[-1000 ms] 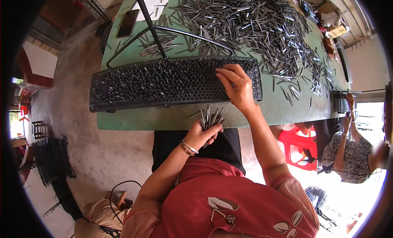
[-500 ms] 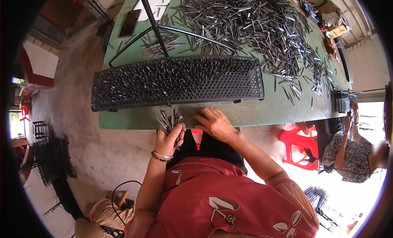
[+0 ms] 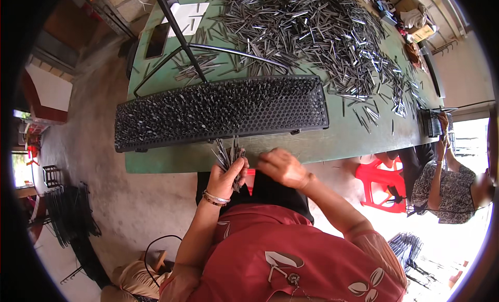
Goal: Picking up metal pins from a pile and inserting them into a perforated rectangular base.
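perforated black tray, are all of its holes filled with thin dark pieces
No, bare holes show in the right part of the perforated black tray, while thin dark pieces crowd its left part.

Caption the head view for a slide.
Left hand grips a bundle of thin dark strips before a partly filled perforated black rack, the right hand close by.

Tray (image 3: 299, 107) on table (image 3: 353, 138) | strip pile (image 3: 312, 37) behind, right | phone (image 3: 157, 40) behind, left
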`<state>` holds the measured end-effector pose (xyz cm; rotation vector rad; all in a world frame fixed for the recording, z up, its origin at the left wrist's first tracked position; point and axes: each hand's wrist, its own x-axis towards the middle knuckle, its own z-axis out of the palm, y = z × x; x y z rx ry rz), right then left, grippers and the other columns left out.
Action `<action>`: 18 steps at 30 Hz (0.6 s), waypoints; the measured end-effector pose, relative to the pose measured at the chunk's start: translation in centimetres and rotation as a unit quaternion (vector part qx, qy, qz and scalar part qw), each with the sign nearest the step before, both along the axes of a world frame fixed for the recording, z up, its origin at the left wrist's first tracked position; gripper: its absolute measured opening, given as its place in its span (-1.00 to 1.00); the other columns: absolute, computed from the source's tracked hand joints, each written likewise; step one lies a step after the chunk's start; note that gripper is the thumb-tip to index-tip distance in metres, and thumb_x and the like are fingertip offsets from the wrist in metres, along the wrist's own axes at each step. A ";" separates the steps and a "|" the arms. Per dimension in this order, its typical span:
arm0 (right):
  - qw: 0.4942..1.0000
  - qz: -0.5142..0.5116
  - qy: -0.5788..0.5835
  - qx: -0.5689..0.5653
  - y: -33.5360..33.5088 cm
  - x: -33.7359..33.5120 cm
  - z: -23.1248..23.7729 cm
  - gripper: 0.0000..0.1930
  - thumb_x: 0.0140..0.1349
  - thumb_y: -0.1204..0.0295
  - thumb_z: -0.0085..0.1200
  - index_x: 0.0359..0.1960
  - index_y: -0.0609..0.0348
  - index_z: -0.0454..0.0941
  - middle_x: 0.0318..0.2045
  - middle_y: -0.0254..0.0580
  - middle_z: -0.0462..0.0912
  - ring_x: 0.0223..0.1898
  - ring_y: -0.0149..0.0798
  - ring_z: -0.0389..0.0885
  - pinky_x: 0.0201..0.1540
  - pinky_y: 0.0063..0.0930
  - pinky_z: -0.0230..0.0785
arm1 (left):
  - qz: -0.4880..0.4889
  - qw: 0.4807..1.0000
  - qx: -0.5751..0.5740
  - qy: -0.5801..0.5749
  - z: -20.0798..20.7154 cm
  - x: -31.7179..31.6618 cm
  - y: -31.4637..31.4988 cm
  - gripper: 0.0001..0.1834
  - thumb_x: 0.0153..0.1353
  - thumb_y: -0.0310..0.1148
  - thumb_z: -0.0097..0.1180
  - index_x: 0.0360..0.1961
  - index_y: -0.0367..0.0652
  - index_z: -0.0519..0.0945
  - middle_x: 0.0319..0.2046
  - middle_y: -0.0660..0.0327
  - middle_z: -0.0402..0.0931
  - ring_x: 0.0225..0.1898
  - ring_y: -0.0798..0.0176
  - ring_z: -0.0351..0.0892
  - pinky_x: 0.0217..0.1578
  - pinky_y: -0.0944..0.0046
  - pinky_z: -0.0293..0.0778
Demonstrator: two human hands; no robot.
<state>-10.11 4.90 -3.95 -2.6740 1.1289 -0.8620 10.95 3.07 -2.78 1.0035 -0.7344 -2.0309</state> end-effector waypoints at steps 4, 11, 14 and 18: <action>0.947 -0.202 -0.244 0.055 -3.0 -1.8 3.7 -0.80 0.06 0.58 0.19 -0.23 0.27 0.56 -0.37 -0.16 0.63 -0.36 -0.32 0.62 -0.31 -0.48 0.46 | -0.050 0.997 0.009 0.058 0.4 -1.3 0.0 -0.75 0.27 -0.32 0.08 -0.10 -0.22 0.46 -0.40 0.26 0.51 -0.47 0.45 0.48 -0.58 0.46 0.43; 0.894 -0.301 -0.328 0.043 -9.4 -2.7 5.2 -0.84 0.12 0.56 0.19 -0.25 0.28 0.57 -0.44 -0.20 0.65 -0.39 -0.42 0.62 -0.30 -0.57 0.44 | -0.083 0.995 0.020 0.058 -1.1 -4.1 0.2 -0.72 0.29 -0.32 0.05 -0.04 -0.22 0.44 -0.37 0.24 0.51 -0.43 0.45 0.47 -0.53 0.46 0.43; 0.901 -0.301 -0.311 0.041 -10.0 -2.9 4.0 -0.84 0.11 0.54 0.21 -0.26 0.24 0.57 -0.43 -0.17 0.65 -0.41 -0.39 0.62 -0.29 -0.56 0.44 | -0.076 0.995 0.038 0.057 -0.7 -4.2 0.2 -0.72 0.29 -0.33 0.05 -0.04 -0.22 0.44 -0.39 0.25 0.50 -0.46 0.47 0.43 -0.56 0.48 0.37; 0.911 -0.307 -0.274 0.002 -9.8 -2.8 3.2 -0.85 0.08 0.55 0.22 -0.29 0.23 0.58 -0.41 -0.15 0.65 -0.40 -0.30 0.63 -0.28 -0.49 0.46 | -0.076 0.995 0.035 0.051 -0.9 -3.8 0.2 -0.73 0.29 -0.32 0.05 -0.05 -0.22 0.44 -0.39 0.26 0.49 -0.49 0.49 0.40 -0.59 0.50 0.36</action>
